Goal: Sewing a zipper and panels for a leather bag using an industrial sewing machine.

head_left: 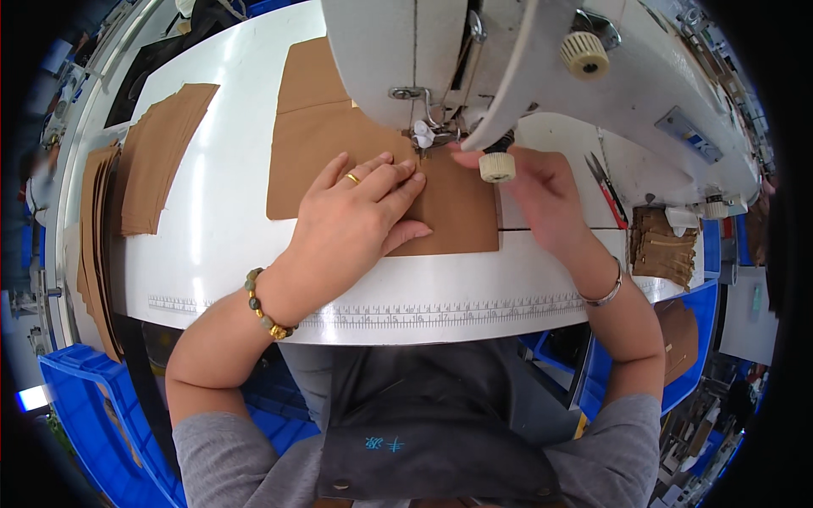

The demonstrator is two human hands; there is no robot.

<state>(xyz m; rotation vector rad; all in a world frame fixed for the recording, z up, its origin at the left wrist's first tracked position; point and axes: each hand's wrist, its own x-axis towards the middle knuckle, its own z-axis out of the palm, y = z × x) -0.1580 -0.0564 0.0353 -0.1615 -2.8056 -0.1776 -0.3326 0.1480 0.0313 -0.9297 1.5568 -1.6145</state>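
Observation:
My left hand (360, 203) lies flat on a brown leather-like panel (461, 216), its fingers stretched out beside the needle. The panel rests on the white table under the sewing machine's presser foot (426, 140). A second brown section (309, 80) with a seam line extends toward the back, partly covered by the machine head. My right hand (546, 195) is curled at the panel's right edge, its index finger reaching toward the presser foot. A cream knob (498, 167) hides some of its fingers, and I cannot make out what they hold.
The white sewing machine (593, 93) stands over the back right. Brown panels (165, 161) lie at the left, beside another stack (97, 245). Red-handled snips (611, 199) and small brown pieces (665, 250) lie at the right. Blue bins (110, 415) flank the table, whose front edge bears a ruler (406, 313).

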